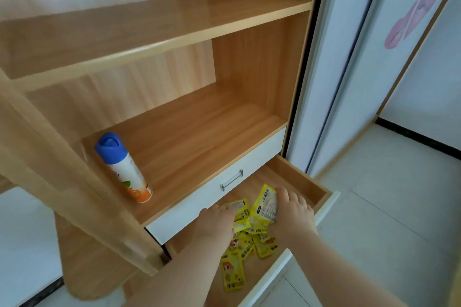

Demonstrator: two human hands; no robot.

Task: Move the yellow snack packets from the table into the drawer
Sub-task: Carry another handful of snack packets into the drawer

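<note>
Yellow printed snack packets (233,271) are lying loose and overlapping on the wooden bottom of the pulled-out lower drawer (304,179), the nearest one flat and close to its white front panel. Just beyond them, both bare hands are reaching into that drawer. The left hand (217,224) is resting knuckles-up on the near edge of a bunched handful of the same packets. Its fingers are bending down out of sight, so whether they are pinching or only pressing cannot be told. The right hand (293,214) is gripping the bunch from the other side, with the thumb lying against an upright packet and the fingers (298,200) curling round it. The bunch is hanging low over the drawer's middle, touching or nearly touching the loose heap. No bench is showing, so how many packets are waiting outside cannot be judged.

The likeliest trouble is coming from the slippery bunch. Letting go unevenly could send packets sliding over the low front onto the pale tiled floor (374,207). A heap standing tall, like that upright packet, would probably catch under the closed white upper drawer with the metal bar handle (262,154) when the lower one is pushed in.

Farther back, a white-and-orange spray can with a blue cap (124,169) is standing alone on the wooden shelf (199,132). Beyond it, a white sliding wardrobe door (349,57) is bearing a pink heart-shaped decoration (414,15).
</note>
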